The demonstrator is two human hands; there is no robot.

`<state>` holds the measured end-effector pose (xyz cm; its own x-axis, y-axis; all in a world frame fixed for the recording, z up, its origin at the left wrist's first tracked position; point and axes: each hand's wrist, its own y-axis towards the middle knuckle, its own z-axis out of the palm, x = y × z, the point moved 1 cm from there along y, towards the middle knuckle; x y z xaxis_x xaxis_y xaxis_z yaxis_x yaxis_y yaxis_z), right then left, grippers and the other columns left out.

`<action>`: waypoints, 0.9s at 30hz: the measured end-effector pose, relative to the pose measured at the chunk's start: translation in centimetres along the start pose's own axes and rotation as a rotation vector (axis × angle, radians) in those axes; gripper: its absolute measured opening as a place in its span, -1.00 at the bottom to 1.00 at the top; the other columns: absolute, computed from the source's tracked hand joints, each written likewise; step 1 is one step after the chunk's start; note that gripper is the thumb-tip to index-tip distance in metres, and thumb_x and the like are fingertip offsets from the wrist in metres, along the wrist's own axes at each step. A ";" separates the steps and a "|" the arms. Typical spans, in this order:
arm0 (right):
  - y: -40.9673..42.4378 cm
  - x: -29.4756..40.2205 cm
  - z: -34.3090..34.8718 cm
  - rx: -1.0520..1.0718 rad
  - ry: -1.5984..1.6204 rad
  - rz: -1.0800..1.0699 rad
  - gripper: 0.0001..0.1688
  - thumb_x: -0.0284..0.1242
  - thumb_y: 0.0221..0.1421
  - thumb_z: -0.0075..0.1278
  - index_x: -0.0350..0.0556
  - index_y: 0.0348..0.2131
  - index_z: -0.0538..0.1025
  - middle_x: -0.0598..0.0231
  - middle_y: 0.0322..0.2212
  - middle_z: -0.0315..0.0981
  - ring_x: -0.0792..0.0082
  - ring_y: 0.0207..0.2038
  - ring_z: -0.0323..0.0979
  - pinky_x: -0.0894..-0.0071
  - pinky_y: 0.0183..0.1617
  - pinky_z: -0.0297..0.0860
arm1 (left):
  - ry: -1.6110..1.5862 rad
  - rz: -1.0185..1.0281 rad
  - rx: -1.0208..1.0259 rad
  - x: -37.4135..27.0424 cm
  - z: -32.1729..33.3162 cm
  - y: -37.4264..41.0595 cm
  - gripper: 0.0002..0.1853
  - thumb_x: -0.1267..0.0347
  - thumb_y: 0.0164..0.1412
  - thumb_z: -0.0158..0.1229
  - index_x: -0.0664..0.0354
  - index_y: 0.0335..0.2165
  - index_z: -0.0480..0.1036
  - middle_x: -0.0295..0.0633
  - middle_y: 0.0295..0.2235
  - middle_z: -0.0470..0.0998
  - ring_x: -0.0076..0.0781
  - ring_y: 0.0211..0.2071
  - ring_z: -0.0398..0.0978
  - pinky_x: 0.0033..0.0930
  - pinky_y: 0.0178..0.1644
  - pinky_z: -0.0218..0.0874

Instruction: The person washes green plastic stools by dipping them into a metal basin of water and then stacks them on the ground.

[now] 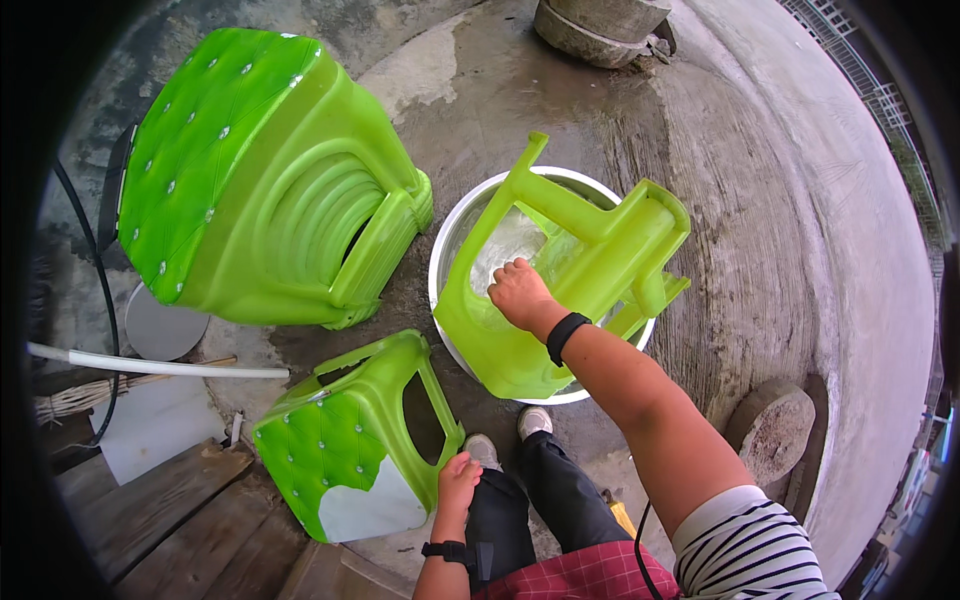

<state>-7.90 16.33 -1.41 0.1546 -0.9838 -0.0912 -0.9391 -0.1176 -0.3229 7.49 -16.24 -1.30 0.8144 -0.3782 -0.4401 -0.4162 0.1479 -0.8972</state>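
A lime-green plastic stool [592, 270] lies tilted in a round metal basin [441, 259], its legs pointing up and right past the rim. Water [510, 244] shows in the basin through the stool's side opening. My right hand [520, 292] is over that opening with its fingers curled; whether it holds anything is hidden. My left hand [459, 480] hangs by my left thigh, fingers loosely bent, with nothing seen in it. Just left of it stands a smaller green stool [390, 397], its tufted-pattern cover [322, 442] partly peeled to a pale patch.
A large green plastic stool with a tufted-pattern top [217, 150] stands at upper left. Wooden boards [165, 510], a white pipe [180, 365] and a black cable [101, 285] lie at left. Stone blocks [600, 34] sit on wet concrete [510, 97] ahead; another stone [776, 431] is at right.
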 end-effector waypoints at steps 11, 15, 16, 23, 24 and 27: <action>-20.0 4.7 11.2 -0.156 1.874 1.206 0.07 -0.12 -0.17 0.21 -0.32 0.13 0.03 -0.08 -0.09 0.26 0.16 -0.05 0.30 0.29 0.02 0.23 | 0.017 -0.019 0.018 -0.7 1.3 0.2 -0.58 0.42 0.08 0.08 0.39 -0.08 0.28 -0.10 -0.30 0.48 -0.44 -0.36 0.48 -0.51 -0.32 0.30; -13.1 7.1 12.0 -0.054 2.025 0.856 -0.15 -0.20 -0.21 0.27 -0.42 -0.06 0.28 -0.01 -0.20 0.40 0.31 -0.17 0.37 0.34 -0.07 0.29 | 0.034 -0.020 0.011 -0.7 1.4 0.0 -0.60 0.43 0.08 0.09 0.38 -0.09 0.30 -0.12 -0.31 0.49 -0.48 -0.38 0.46 -0.52 -0.34 0.28; -11.8 6.4 10.8 -0.039 1.984 0.877 -0.28 -0.24 -0.23 0.28 -0.39 -0.18 0.36 0.09 -0.32 0.44 0.37 -0.28 0.39 0.36 -0.17 0.33 | 0.022 -0.016 0.012 -0.5 1.5 -0.1 -0.61 0.44 0.08 0.09 0.37 -0.10 0.30 -0.13 -0.31 0.48 -0.50 -0.39 0.45 -0.53 -0.36 0.27; -5.4 3.8 -3.0 0.196 1.206 1.033 -0.14 0.24 -0.37 0.11 -0.30 -0.51 0.45 -0.07 -0.50 0.47 0.02 -0.41 0.47 0.19 -0.36 0.38 | 0.051 -0.046 0.040 -1.1 2.4 -2.0 -0.61 0.44 0.10 0.07 0.37 -0.09 0.28 -0.10 -0.31 0.50 -0.43 -0.37 0.49 -0.51 -0.32 0.31; -4.7 4.3 -3.6 0.161 1.184 1.061 -0.16 0.22 -0.36 0.12 -0.30 -0.50 0.46 -0.07 -0.48 0.47 0.03 -0.39 0.47 0.18 -0.35 0.38 | 0.047 -0.044 0.038 -1.4 2.4 -1.9 -0.61 0.44 0.09 0.07 0.37 -0.09 0.28 -0.10 -0.30 0.50 -0.43 -0.37 0.49 -0.51 -0.32 0.31; -3.6 5.2 -4.0 0.089 1.155 1.122 -0.20 0.19 -0.33 0.14 -0.28 -0.48 0.47 -0.06 -0.43 0.48 0.04 -0.35 0.47 0.15 -0.32 0.38 | 0.023 -0.030 0.035 -1.7 2.2 -2.0 -0.60 0.42 0.09 0.07 0.37 -0.09 0.28 -0.09 -0.29 0.49 -0.43 -0.37 0.49 -0.51 -0.32 0.31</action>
<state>-4.99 11.10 3.06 -0.9048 -0.1404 0.4021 -0.3875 0.6631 -0.6404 7.80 -13.85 1.16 0.8165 -0.4041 -0.4124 -0.3768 0.1683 -0.9109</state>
